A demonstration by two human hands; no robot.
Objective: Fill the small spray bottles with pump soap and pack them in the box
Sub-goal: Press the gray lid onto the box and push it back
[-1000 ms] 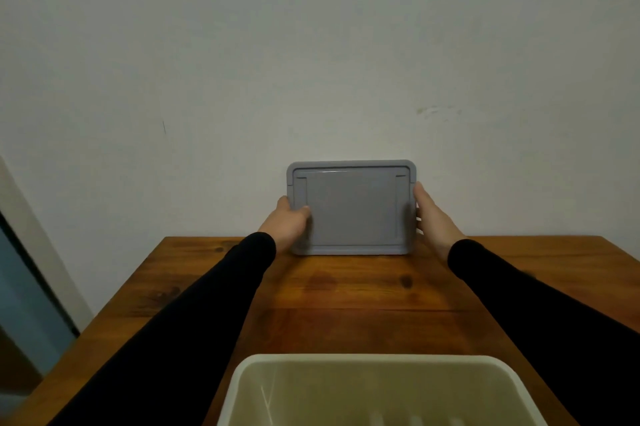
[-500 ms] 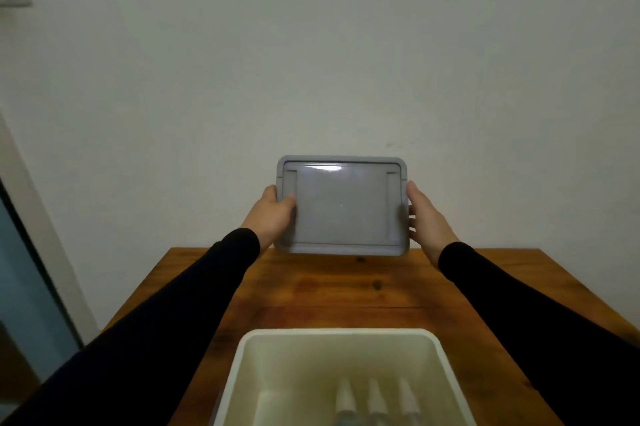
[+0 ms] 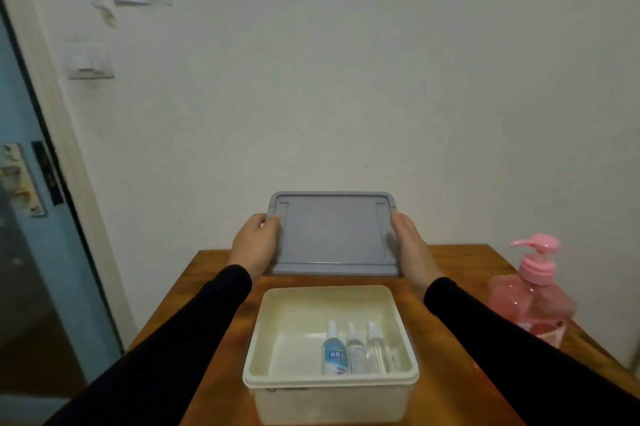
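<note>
Grey plastic, flat and rectangular with rounded corners and a raised border, the lid [image 3: 333,233] is now held up off the table, beyond the far rim of the box [image 3: 330,380]. A second ago it stood near the table's far edge against the wall; since then both hands have drawn it nearer the box. The left hand [image 3: 254,245] grips the lid's left edge, thumb curled over the top face; the right hand [image 3: 408,245] clasps its right edge, though I cannot tell how its fingers sit underneath.

That shift suggests the closing step is in hand: the lid is headed for the box, so the packing looks close to done.

Inside the box, against its near-right wall, three small spray bottles [image 3: 356,349] lie side by side and touching, nozzles pointing toward the lid. They are slim clear plastic cylinders with white caps; the leftmost wears a blue label. How full they are is too small to judge. The box itself is cream, slightly translucent plastic, smooth-walled, with a thick rolled rim.

Right of the box, well apart from it, stands the pump soap [image 3: 535,290], a squat translucent pink bottle with an opaque pink pump head. The table [image 3: 221,332] under the box is glossy reddish-brown wood with visible grain.
</note>
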